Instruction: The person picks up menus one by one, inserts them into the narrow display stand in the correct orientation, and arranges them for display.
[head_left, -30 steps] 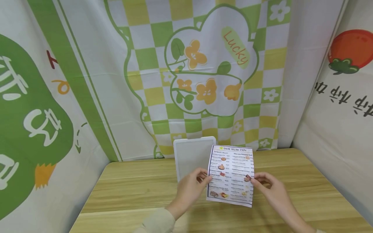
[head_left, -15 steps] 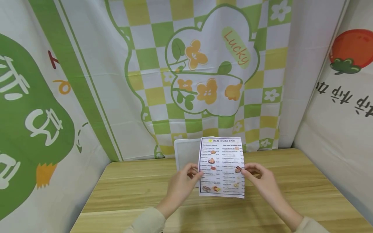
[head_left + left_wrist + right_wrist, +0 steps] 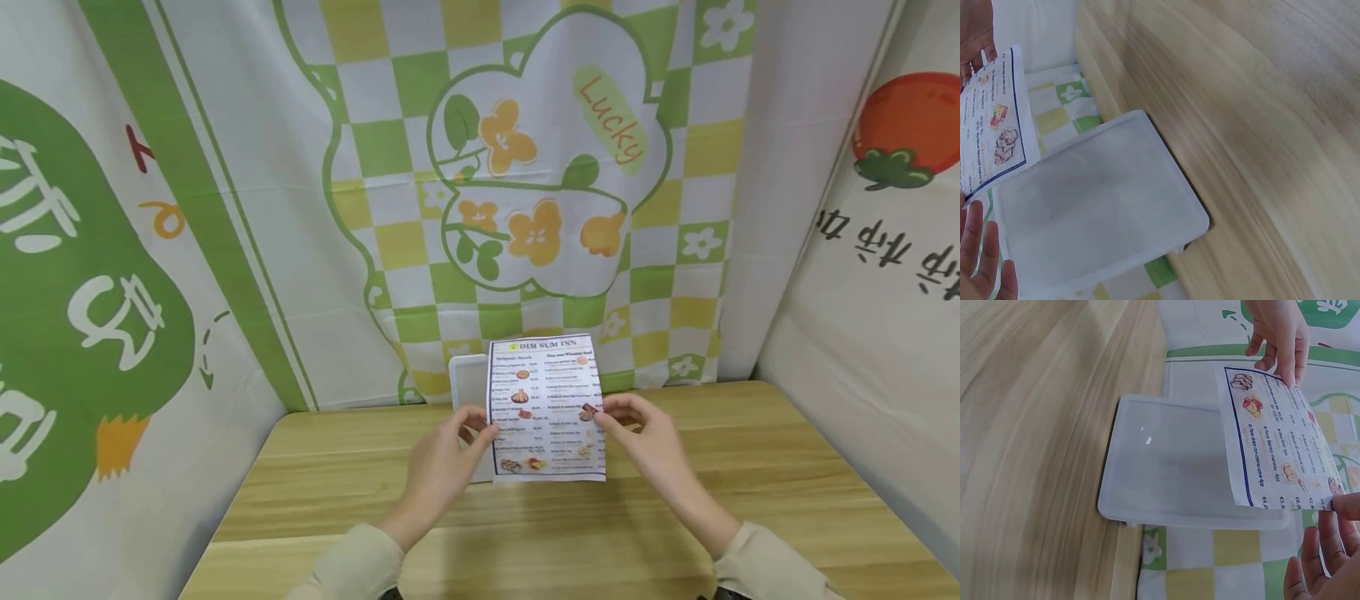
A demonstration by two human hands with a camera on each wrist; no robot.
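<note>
Left hand (image 3: 442, 458) and right hand (image 3: 651, 442) pinching the menu sheet (image 3: 546, 408) by 2 sides, lower centre, overlapping the white board (image 3: 1100, 194)!

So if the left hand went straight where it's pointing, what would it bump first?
Besides the paper menu it pinches, the left hand would probably meet the white board behind that menu first, though how far back is unclear.
</note>
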